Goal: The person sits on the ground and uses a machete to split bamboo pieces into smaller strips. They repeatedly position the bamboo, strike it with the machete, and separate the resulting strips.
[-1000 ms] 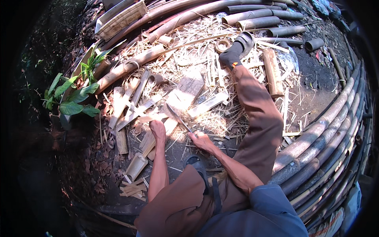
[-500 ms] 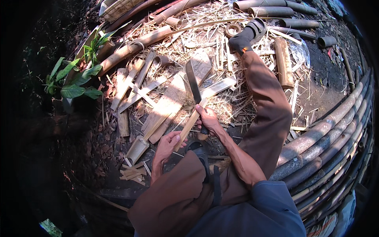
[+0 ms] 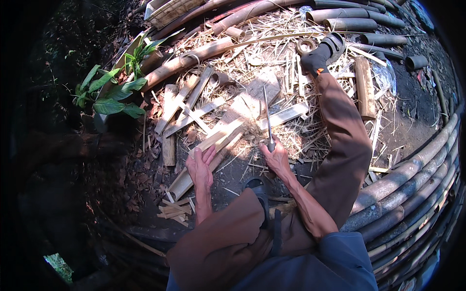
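My left hand (image 3: 201,169) is closed on a split bamboo strip (image 3: 217,137), its thumb on one side and its fingers on the other. The strip points away and to the right, over a flat wooden board (image 3: 257,94). My right hand (image 3: 277,160) grips a machete (image 3: 267,114) by its handle. The blade stands away from me, seen nearly edge-on, apart from the strip. Below my left hand lies a halved bamboo section (image 3: 180,185), beside a small pile of short bamboo slats (image 3: 175,210).
Bamboo shavings (image 3: 291,128) and split pieces (image 3: 194,97) litter the ground ahead. Long bamboo poles (image 3: 383,199) lie stacked at the right. A thick pole (image 3: 189,60) and a leafy plant (image 3: 109,94) are at the left. My outstretched leg (image 3: 342,131) lies right of the work area.
My left hand has moved forward and left with the strip, which has come away from the machete. My right hand has shifted right, and the blade has turned edge-on. The view has shifted slightly.
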